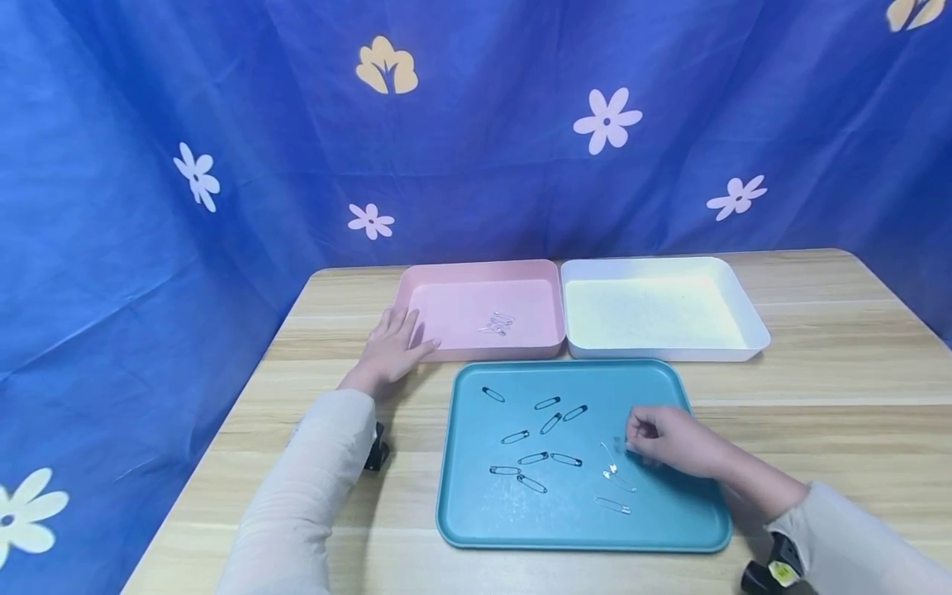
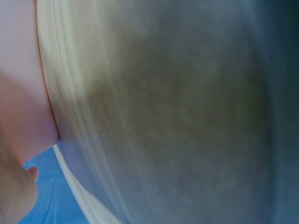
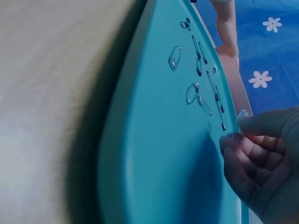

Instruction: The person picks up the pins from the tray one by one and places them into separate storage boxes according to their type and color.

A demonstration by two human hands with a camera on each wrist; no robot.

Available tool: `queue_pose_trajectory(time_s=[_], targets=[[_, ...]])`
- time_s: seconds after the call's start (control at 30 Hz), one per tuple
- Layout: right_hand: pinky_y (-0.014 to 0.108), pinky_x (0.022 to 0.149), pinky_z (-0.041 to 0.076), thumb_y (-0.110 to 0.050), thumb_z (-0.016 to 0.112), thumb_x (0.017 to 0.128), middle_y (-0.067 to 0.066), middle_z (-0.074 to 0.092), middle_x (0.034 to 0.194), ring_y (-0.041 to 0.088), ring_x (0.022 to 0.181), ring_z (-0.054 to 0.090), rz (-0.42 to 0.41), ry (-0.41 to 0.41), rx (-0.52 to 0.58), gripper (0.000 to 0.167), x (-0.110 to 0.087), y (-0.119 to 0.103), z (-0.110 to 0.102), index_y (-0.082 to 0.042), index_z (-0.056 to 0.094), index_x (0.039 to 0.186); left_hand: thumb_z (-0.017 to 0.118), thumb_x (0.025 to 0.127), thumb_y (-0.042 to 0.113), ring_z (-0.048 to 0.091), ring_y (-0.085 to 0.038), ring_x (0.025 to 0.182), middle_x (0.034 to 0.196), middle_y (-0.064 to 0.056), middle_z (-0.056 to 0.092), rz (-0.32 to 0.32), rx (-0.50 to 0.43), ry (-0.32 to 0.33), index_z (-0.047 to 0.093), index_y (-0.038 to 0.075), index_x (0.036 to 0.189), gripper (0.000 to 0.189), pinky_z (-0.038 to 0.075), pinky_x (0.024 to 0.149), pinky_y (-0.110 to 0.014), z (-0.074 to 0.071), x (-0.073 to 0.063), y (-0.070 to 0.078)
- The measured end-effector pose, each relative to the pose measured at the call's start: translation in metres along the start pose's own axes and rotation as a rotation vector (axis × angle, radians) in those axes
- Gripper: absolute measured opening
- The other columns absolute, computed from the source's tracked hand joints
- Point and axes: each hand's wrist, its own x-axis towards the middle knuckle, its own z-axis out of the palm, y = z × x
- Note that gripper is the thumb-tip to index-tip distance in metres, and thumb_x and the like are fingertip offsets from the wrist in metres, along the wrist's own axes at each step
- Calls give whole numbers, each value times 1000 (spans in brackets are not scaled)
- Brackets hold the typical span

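Observation:
My left hand (image 1: 390,351) rests at the left end of the pink tray (image 1: 487,351), fingers spread over its rim. Over the right part of the teal tray (image 1: 587,533), my right hand (image 1: 673,440) pinches a silver safety pin (image 3: 242,113) between thumb and fingers, raised above the tray in the right wrist view. Several more silver safety pins (image 1: 625,510) lie on the teal tray just left of that hand, two of them touching or overlapping. Several black safety pins (image 1: 531,483) are scattered over its left and middle.
A small heap of silver safety pins (image 1: 497,324) lies inside the pink tray. Beside it on the right stands a white tray (image 1: 662,354), both behind the teal tray on a wooden table (image 1: 833,430). A blue flowered cloth (image 1: 476,124) hangs behind.

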Motion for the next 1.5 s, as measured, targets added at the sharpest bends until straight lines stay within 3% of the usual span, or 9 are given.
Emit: queue_pose_trajectory(time_s=[0.1, 0.33, 0.7, 1.1, 1.33, 1.5], targets=[[26, 50, 46, -6, 55, 82, 3, 52, 66, 14, 57, 51, -37, 10, 27, 8, 5, -1, -1, -5, 51, 76, 28, 84, 59, -12, -33, 126, 142, -17, 0, 0, 0, -3, 8, 4, 139, 80, -1, 99, -52, 0, 0, 1], [29, 51, 47, -5, 55, 82, 4, 54, 67, 18, 60, 52, -35, 53, 79, 4, 17, -6, -2, -2, 55, 79, 30, 85, 57, -12, -32, 127, 142, -16, 0, -7, -9, -3, 8, 4, 138, 79, 0, 100, -51, -2, -1, 4], [32, 59, 47, -6, 57, 82, 6, 57, 73, 19, 65, 55, -22, 198, 167, 11, 45, -13, -4, 2, 58, 89, 29, 84, 59, -10, -33, 127, 143, -16, -1, 0, 11, 9, 9, 5, 139, 79, 1, 100, -51, -3, 0, 2], [31, 63, 46, -5, 56, 83, 12, 58, 75, 20, 66, 55, 36, 217, 312, 14, 88, -25, 6, 5, 57, 92, 33, 86, 54, -8, -35, 127, 143, -16, -1, -7, -5, 12, 10, 6, 139, 75, 0, 100, -51, -3, -1, 3], [29, 63, 48, -4, 57, 81, 20, 58, 81, 19, 65, 55, 37, 239, 347, 13, 109, -32, 5, 4, 58, 90, 34, 86, 54, -10, -33, 127, 143, -16, -1, -7, -7, 14, 10, 7, 139, 75, -2, 100, -50, -2, 0, 2], [29, 66, 48, -4, 58, 81, 18, 59, 81, 17, 66, 55, 59, 258, 376, 13, 125, -34, 4, 5, 58, 90, 32, 86, 55, -8, -35, 127, 143, -16, 0, -3, 16, 12, 11, 7, 139, 75, 0, 100, -50, 0, 2, 2]])
